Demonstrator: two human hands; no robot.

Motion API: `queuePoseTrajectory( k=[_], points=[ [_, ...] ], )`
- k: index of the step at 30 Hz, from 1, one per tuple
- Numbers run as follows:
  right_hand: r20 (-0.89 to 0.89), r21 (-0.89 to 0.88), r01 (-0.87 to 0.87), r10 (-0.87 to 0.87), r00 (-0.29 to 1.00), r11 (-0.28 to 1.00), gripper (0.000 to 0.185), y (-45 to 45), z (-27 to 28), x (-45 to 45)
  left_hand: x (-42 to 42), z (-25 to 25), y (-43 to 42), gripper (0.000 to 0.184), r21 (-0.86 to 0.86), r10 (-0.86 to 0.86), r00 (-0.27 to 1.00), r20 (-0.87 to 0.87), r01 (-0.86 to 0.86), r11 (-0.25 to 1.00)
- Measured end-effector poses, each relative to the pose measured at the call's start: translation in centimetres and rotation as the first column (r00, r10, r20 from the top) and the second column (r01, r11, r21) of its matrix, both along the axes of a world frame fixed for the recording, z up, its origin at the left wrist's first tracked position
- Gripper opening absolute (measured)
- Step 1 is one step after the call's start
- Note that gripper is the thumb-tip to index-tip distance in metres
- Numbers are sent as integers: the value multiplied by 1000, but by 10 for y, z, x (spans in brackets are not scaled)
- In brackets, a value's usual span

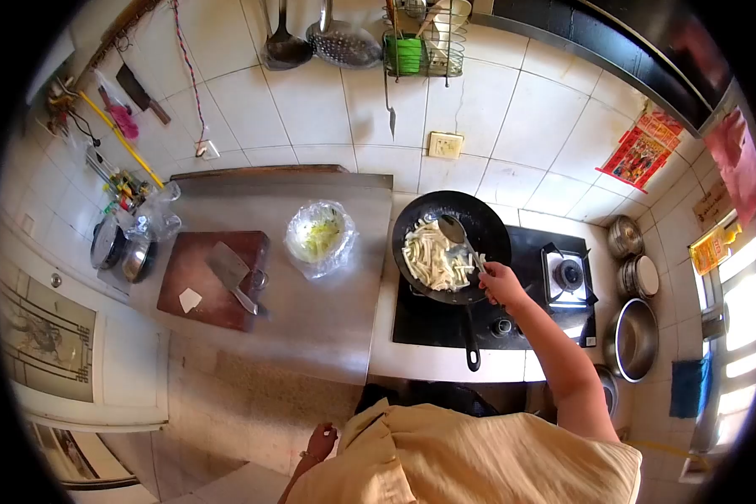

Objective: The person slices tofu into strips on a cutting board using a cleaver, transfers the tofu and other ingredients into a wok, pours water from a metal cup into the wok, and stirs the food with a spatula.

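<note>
My right hand (501, 284) is closed around the handle of a metal ladle (452, 229), whose bowl rests in a black wok (494, 220). Pale, strip-cut food (433, 260) covers much of the wok's inside, and the ladle's bowl touches its upper edge. The wok stands on the left side of a black gas stove (521, 315), its handle pointing toward my body. Low at my side hangs my left hand (321, 440), away from the counter, fingers curled in with nothing visible in them.
On the steel counter (311, 311) lie a cleaver (229, 270) and a white piece (191, 300) on a brown cutting board (181, 267). Beside them stands a plastic-lined bowl (321, 238) with yellow-green bits. A second burner (569, 273) and a metal basin (632, 340) are at the right.
</note>
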State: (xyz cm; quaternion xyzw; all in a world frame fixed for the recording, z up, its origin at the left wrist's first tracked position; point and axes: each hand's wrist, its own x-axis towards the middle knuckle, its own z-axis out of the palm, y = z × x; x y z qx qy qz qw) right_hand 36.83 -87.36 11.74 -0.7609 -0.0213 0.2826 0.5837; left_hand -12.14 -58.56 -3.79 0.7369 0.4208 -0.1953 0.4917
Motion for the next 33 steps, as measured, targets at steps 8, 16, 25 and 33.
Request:
queuePoseTrajectory(
  k=[8,16,25,33],
  points=[
    [439,-465,-214,434,787,859,30,-11,-7,-24,27,-14,18,44,-73,83,990,112,-75,994],
    [501,-582,21,338,797,813,33,-53,-3,-48,33,-36,65,42,93,23,988,152,-37,995],
    [614,-721,231,449,649,653,42,-23,-41,-87,83,46,236,38,370,-21,917,399,-140,919],
    [717,-472,-65,426,552,879,42,335,4,-188,120,70,526,53,841,-428,896,120,138,524]
  ],
)
